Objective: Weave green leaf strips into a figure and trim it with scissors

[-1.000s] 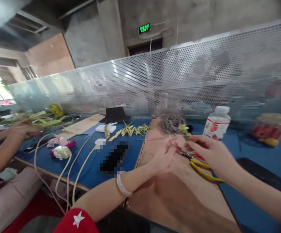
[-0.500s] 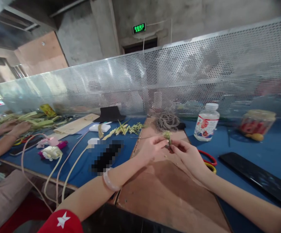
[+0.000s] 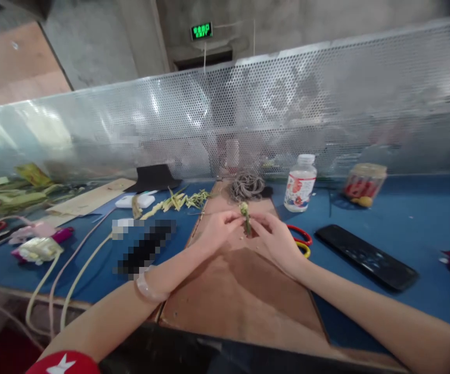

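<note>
A small green plant-fibre piece with a pale, knobbly top stands upright between my hands, its lower end thinner and darker. My left hand pinches it from the left, thumb and forefinger closed together. From the right, my right hand grips it with closed fingertips. Both hands are low over a brown wooden board. Just behind them lies a tangled coil of grey cord. Red and yellow scissor-like handles show beside my right hand, the rest hidden by it.
Right of the board are a labelled plastic bottle, a jar and a long black object. To the left, yellow-green plaited strips, a white case and cables lie on the blue tabletop. A perforated metal screen borders the back.
My view has turned to the right, so the co-worker's hands at the left have left the picture. The green piece now stands straighter, with both hands still on it.
</note>
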Demonstrator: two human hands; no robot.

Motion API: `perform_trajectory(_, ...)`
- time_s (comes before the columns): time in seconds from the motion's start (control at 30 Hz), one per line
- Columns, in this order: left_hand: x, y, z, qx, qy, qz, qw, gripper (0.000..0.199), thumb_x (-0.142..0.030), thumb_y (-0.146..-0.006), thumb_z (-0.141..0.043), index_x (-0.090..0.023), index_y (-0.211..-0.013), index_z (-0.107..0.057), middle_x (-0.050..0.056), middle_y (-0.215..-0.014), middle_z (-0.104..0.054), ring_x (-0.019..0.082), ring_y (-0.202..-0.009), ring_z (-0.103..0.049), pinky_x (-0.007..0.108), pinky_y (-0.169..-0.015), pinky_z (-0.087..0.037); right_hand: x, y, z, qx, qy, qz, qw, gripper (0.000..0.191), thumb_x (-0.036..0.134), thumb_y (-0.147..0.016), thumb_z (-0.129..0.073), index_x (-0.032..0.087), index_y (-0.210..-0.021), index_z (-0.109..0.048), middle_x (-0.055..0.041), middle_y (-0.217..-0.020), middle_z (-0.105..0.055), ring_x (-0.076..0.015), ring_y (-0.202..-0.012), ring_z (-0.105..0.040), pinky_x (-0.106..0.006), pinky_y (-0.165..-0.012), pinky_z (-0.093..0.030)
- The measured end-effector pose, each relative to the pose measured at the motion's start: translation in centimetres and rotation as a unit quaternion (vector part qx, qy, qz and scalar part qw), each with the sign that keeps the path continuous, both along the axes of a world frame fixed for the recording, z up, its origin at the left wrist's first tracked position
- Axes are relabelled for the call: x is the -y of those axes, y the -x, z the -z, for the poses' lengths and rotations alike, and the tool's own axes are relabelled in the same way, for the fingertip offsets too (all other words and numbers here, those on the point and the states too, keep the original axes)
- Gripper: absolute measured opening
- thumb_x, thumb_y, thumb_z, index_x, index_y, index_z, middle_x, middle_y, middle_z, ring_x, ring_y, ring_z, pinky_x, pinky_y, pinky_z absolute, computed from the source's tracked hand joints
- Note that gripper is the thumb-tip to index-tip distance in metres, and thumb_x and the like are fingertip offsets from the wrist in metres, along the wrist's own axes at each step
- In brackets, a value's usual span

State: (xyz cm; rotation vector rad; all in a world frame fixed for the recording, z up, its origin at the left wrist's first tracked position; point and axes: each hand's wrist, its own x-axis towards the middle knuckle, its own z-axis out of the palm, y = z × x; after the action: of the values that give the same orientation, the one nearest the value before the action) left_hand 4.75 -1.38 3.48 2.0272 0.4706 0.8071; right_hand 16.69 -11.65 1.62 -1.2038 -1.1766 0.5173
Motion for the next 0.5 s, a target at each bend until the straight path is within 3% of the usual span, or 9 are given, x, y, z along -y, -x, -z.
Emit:
perform_trajectory(0.17, -0.2, 0.3, -0.3, -0.043, -0.051, 0.012, 0.998, 0.027, -0.033, -0.079, -0.049, -0.013, -0.081, -0.066, 0.004, -0.083, -0.067, 0.018, -0.081, -0.059, 0.026, -0.076, -0.042, -0.4, -0.4, 0.1, 0.025, 0.011, 0.01, 1.0, 0.017, 0.029, -0.083, -0.046, 0.017, -0.086, -0.058, -0.0018, -0.07, -0.063, -0.0144, -0.064, -0.059, -0.027, -0.064, -0.049)
perform_trajectory(0.27, -0.3, 0.5, -0.2, -0.059, -0.087, 0.008, 0.994, 0.025, -0.031, -0.08, -0.047, -0.014, -0.082, -0.065, 0.003, -0.083, -0.067, 0.018, -0.081, -0.059, 0.026, -0.075, -0.042, -0.6, -0.6, 0.5, 0.091, 0.014, 0.02, 0.996, 0.015, 0.028, -0.084, -0.045, 0.019, -0.083, -0.057, 0.0003, -0.065, -0.061, -0.0143, -0.061, -0.058, -0.026, -0.061, -0.046)
perform_trajectory(0.4, -0.5, 0.6, 0.0, -0.071, -0.106, -0.003, 0.992, 0.024, -0.03, -0.081, -0.045, -0.014, -0.078, -0.063, 0.003, -0.078, -0.066, 0.017, -0.076, -0.058, 0.025, -0.069, -0.042, -0.6, -1.1, 0.8, 0.262, 0.001, 0.09, 0.961, 0.013, 0.024, -0.084, -0.044, 0.02, -0.084, -0.056, -0.001, -0.071, -0.059, -0.0147, -0.061, -0.055, -0.027, -0.059, -0.043)
perform_trajectory(0.5, -0.5, 0.6, 0.3, -0.072, -0.104, 0.003, 0.992, 0.023, -0.028, -0.081, -0.045, -0.014, -0.079, -0.063, 0.004, -0.08, -0.066, 0.017, -0.076, -0.059, 0.025, -0.068, -0.042, -0.7, -1.3, 0.7, 0.34, -0.031, 0.116, 0.933, 0.012, 0.018, -0.083, -0.045, 0.019, -0.084, -0.057, -0.0052, -0.082, -0.056, -0.0167, -0.072, -0.054, -0.028, -0.066, -0.044)
